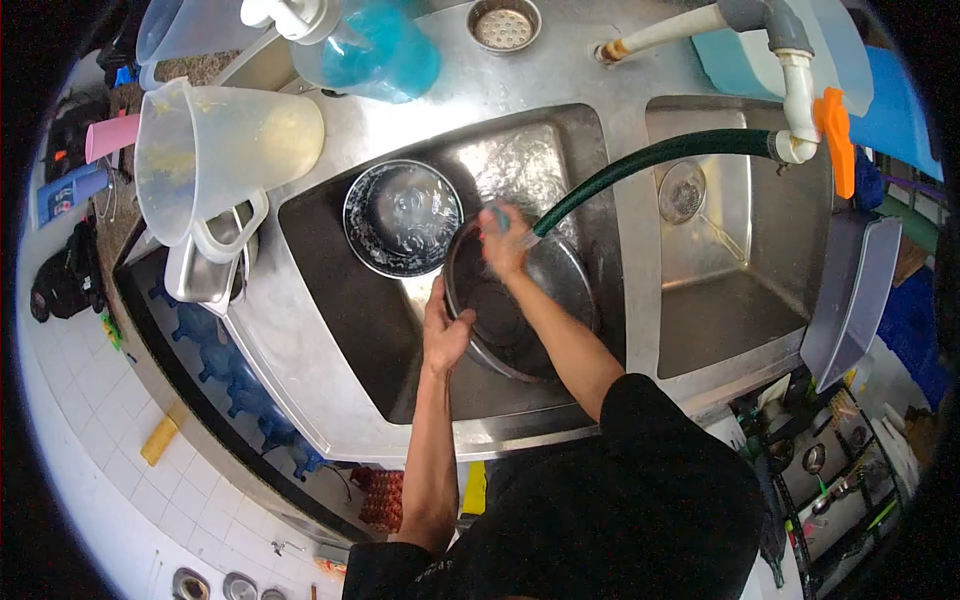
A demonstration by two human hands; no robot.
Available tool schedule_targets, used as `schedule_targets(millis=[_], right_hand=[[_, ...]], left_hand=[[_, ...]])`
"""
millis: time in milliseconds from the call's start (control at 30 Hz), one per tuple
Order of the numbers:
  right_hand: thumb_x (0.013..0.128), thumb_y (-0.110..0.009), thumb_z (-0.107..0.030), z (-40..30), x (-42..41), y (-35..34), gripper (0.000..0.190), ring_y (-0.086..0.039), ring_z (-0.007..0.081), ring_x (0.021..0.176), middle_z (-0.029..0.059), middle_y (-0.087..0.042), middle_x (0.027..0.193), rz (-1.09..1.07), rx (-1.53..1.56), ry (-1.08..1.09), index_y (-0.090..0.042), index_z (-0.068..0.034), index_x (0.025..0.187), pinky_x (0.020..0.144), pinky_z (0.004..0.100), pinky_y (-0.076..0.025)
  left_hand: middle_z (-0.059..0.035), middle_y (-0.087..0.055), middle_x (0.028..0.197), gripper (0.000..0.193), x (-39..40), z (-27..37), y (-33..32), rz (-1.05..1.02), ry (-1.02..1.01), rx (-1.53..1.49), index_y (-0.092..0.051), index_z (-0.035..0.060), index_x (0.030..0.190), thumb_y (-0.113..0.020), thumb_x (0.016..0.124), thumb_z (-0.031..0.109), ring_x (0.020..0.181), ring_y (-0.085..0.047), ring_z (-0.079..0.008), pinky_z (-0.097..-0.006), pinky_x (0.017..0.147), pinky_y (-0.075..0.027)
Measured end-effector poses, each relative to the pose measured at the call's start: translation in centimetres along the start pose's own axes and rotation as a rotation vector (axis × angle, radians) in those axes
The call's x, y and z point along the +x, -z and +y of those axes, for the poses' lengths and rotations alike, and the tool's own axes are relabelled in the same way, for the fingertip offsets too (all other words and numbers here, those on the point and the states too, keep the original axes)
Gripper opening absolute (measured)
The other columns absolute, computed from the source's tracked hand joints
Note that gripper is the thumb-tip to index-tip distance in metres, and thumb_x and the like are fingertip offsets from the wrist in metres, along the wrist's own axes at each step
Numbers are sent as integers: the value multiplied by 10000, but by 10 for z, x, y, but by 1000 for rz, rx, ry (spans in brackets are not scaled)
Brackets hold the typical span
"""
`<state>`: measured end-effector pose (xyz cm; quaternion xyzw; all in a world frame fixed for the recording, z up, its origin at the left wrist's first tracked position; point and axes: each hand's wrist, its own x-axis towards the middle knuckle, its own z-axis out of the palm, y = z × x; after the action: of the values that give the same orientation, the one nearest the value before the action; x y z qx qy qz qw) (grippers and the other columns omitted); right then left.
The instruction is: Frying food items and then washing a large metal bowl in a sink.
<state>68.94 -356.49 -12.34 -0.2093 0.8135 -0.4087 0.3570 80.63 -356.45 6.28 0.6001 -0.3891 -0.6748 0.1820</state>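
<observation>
A large round metal pan leans inside the left basin of a stainless steel sink. My left hand grips its near left rim, thumb on the inner side. Over the pan's far side is my right hand, blurred, closed around a small teal and red scrubbing pad. Right beside that hand ends a dark green hose with a clear tip. A smaller round metal pot, holding water with whitish suds, stands to the left and close to the pan's rim.
An orange-handled valve feeds the hose. In the right basin lies a wire strainer. On the left ledge, a cloudy plastic jug lies on its side near a pump bottle of blue liquid. A perforated metal cup sits behind.
</observation>
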Motion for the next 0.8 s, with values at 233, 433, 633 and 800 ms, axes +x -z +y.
schedule_targets(millis=[233,433,633,800], right_hand=[[816,-648,-326,-70,-22,12,376,-599,288,773,146,-626,892,82,202,-138,-563,-12,1005,731,405,-459],[875,-534,-361,-29,-16,-19,402,-552,360,893,221,-580,928,505,-291,-86,-538,19,1005,849,419,-402],[896,-510,-401,-61,-8,-1,441,-518,272,872,156,-549,892,263,352,-544,-511,36,950,839,376,-396],[905,-506,-380,-51,-81,9,393,-573,289,845,159,-613,895,-214,249,48,-550,2,986,810,364,-423]], left_hand=[[-142,-419,1320,754,0,-11,7,-21,-18,88,-289,-25,1358,-445,630,-144,1236,-387,-212,-300,1043,-257],[-155,-331,1397,803,16,13,-17,-170,-70,45,-228,-22,1393,-441,629,-143,1298,-302,-216,-291,1069,-198],[-108,-339,1400,820,-2,10,-10,-120,-90,102,-248,25,1400,-442,622,-143,1284,-315,-198,-290,1053,-225],[-157,-233,1419,809,-27,-2,-3,-118,-71,231,-74,20,1419,-487,731,-84,1307,-247,-231,-311,1072,-183]])
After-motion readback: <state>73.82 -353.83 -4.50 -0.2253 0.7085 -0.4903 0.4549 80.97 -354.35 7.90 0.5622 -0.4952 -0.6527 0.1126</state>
